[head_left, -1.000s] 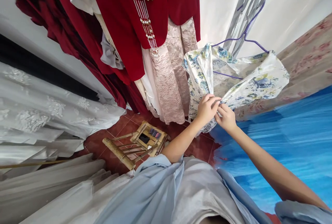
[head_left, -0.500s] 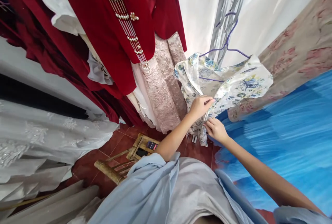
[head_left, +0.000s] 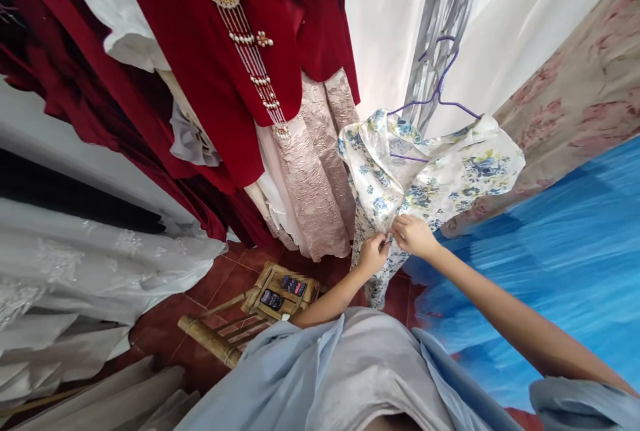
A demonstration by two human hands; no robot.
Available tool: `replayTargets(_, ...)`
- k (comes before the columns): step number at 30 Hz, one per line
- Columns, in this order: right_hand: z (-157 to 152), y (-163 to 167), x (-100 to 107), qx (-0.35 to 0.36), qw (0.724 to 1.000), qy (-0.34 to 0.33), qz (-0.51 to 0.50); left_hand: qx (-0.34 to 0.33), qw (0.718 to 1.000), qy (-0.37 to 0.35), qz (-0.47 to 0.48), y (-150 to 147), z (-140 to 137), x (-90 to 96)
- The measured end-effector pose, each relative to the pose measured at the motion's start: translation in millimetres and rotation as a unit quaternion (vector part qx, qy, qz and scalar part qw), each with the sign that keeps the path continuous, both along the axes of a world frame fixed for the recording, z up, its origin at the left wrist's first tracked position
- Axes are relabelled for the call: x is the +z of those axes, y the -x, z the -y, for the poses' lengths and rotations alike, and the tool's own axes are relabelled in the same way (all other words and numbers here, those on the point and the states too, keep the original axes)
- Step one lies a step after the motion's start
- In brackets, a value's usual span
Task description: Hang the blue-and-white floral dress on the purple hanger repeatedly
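Observation:
A white floral dress point(head_left: 380, 178) with blue and yellow flowers hangs from a purple hanger point(head_left: 440, 81). Its collar crosses over at the front. My left hand point(head_left: 373, 254) pinches the front of the garment below the crossing, its fingers closed on the fabric. Just above and to the right, almost touching it, my right hand point(head_left: 414, 236) is also closed on the front edge. Any fastener between the fingertips is too small to make out. The lower part of the dress hangs behind my hands and forearms.
A bamboo chair point(head_left: 270, 271) with two phones on its seat stands on the red tiles. Red jackets point(head_left: 250, 38) and a pink textured skirt point(head_left: 317, 178) hang at left. Blue tulle point(head_left: 525, 264) spreads at right, beside a rose-patterned cloth point(head_left: 560, 118).
My left hand has moved down and left along the front edge; my right hand has shifted slightly up. The dress front, gaping before, now lies closed and overlapped above my hands.

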State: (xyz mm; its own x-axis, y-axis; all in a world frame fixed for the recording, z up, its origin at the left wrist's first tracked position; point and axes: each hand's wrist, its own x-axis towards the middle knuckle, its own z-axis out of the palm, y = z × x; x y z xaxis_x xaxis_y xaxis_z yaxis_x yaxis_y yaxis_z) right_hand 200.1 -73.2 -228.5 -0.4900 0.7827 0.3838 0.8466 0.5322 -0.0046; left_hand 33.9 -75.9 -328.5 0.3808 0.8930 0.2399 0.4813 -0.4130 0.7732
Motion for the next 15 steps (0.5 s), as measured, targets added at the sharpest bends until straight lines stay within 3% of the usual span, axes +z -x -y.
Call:
replayTargets(3, -23, -16, 45, -0.034, 0.999, -0.028, 0.013, 0.002, 0.999, 0.037, -0.028, 7, 6, 2.8)
replayTargets(8, -56, -37, 146, -0.145, 0.985, -0.092, -0.007, 0.039, 0.996, 0.074, -0.014, 15, 22, 0.3)
replayTargets(10, -63, -41, 177, -0.184, 0.976, -0.115, -0.017, 0.036, 0.997, 0.069, -0.003, 13, 24, 0.1)
replayTargets(12, -65, -43, 195, -0.206, 0.968, -0.142, -0.029, 0.022, 0.998, 0.055, 0.004, 11, 24, -0.1)
replayTargets(15, -65, -47, 204, -0.230, 0.957, -0.168, -0.057, -0.004, 1.000, 0.030, 0.006, 8, 21, -1.2)
